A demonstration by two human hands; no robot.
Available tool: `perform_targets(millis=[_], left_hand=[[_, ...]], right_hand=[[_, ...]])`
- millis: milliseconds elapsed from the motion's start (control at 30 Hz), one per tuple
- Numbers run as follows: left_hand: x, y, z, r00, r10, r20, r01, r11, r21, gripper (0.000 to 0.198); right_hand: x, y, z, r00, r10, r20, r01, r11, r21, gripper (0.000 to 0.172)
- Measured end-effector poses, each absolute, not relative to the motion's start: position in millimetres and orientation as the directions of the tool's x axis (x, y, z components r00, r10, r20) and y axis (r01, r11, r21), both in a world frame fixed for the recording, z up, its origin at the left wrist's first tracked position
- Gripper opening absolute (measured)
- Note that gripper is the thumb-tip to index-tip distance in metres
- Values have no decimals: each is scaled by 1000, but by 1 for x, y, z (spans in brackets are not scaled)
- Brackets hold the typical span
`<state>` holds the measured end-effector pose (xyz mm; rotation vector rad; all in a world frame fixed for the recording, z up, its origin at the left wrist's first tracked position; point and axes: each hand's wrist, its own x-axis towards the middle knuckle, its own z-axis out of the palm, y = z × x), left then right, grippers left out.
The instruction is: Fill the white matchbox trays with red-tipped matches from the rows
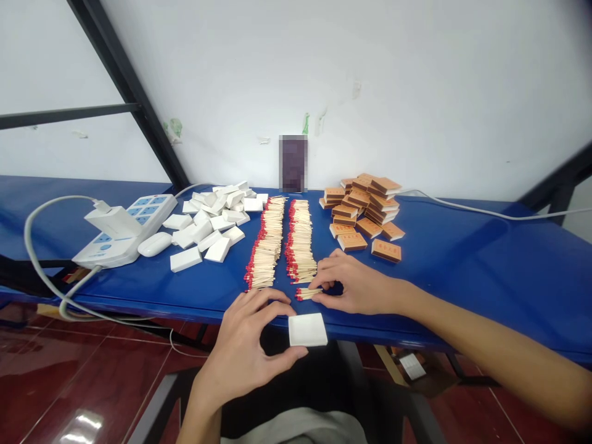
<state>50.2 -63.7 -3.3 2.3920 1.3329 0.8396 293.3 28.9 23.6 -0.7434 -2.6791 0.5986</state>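
Note:
My left hand (250, 345) holds a small white matchbox tray (308, 329) between thumb and fingers at the near edge of the blue table (462, 259). To its right, my right hand (356, 285) rests on the table and pinches a small bunch of red-tipped matches (308, 293) lying flat. Just beyond the hands, two long rows of matches (282, 243) run away from me. A pile of white trays (213, 222) lies to their left, and a pile of orange matchbox sleeves (365, 209) to their right.
A white power strip (124, 228) with a plugged charger and grey cable sits at the left, a white earbud case (155, 244) beside it. A dark blurred object (293, 163) leans on the white wall. Black metal frame bars rise at left and right. Red tiled floor lies below.

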Motion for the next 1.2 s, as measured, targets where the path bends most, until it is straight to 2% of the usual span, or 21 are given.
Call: perform_targets(millis=[167,300,367,467,567,667,867,933,1100,1200], left_hand=[[56,-61,-7,345,855,387,718,-506,479,26],[59,-59,-8,328,865,380,745,-484,458,28],[60,-58,-8,327,867,376,747,-481,459,28],[60,-57,-8,324,865,383,745,-483,460,29],[60,-57,-8,325,863,388,744,-486,459,29],[59,-58,-9,330,863,382,742,-487,460,28],[58,-59,-9,330,860,390,740,-492,459,29],[58,-59,-9,325,860,392,740,-490,460,29],[59,-59,-10,314,858,407,739,-490,463,30],[60,-59,-11,308,856,415,739,-490,463,30]], right_hand=[[294,27,29,-787,608,105,476,707,-524,15],[298,25,32,-803,595,37,515,723,-460,17],[299,24,30,-821,568,51,516,777,-359,18],[298,23,23,-855,504,122,493,863,-113,21],[297,22,16,-886,441,142,458,881,118,23],[296,22,13,-891,437,124,454,868,201,23],[297,23,15,-873,472,126,486,864,132,22],[298,24,19,-859,497,126,507,859,69,22],[299,17,35,-849,523,81,472,818,-329,16],[295,10,35,-872,486,62,411,793,-450,13]])
